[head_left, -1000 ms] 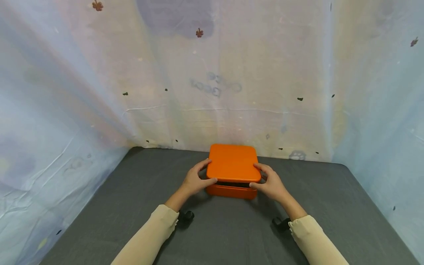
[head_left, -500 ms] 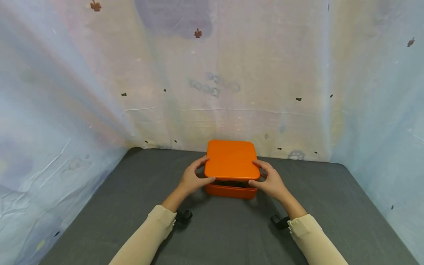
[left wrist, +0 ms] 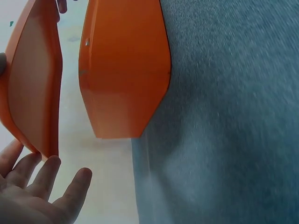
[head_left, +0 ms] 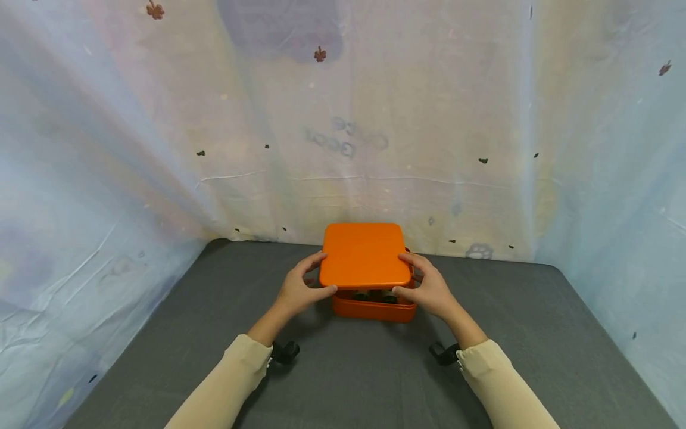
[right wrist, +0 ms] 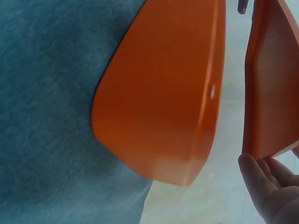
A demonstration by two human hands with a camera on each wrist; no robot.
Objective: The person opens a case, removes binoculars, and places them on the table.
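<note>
An orange lid is held up above an orange box, apart from its rim and shifted a little to the left. My left hand grips the lid's left edge, thumb at the near corner. On the opposite edge my right hand holds it the same way. Through the gap under the lid, dark round-ended items show inside the box; their kind is hidden. Both wrist views show the gap between the lid and the box wall.
The box stands on a dark grey table close to its back edge. Behind and at both sides hangs a pale patterned curtain. A black wrist strap mount sits under each forearm.
Both hands have raised the lid and carried it left off the box rim. The gap has widened, so items inside the box now show. The box has stayed in place.
</note>
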